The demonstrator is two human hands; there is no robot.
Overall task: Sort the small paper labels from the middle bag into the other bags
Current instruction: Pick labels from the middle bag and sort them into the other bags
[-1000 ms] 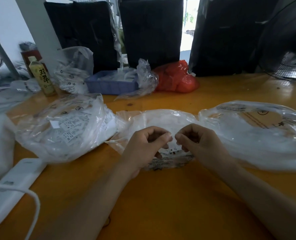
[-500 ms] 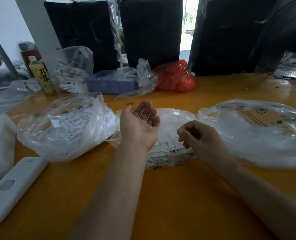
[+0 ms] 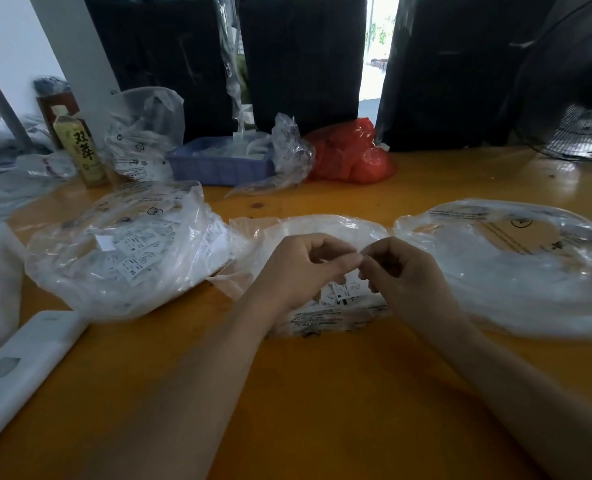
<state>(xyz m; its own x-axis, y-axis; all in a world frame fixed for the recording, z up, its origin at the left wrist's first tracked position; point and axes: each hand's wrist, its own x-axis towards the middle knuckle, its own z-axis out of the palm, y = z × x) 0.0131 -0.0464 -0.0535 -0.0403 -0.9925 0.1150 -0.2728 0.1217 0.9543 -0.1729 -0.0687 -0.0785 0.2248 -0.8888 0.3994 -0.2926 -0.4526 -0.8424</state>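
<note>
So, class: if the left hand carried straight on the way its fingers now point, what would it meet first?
The left hand points right, so it would meet the right hand first; their fingertips look nearly touching above the middle bag, though depth is unclear.

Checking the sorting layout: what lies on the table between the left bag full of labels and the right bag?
In the head view, the middle bag, both hands meeting above its labels.

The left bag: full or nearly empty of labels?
Full: the left bag bulges with many printed labels visible through its clear plastic.
</note>
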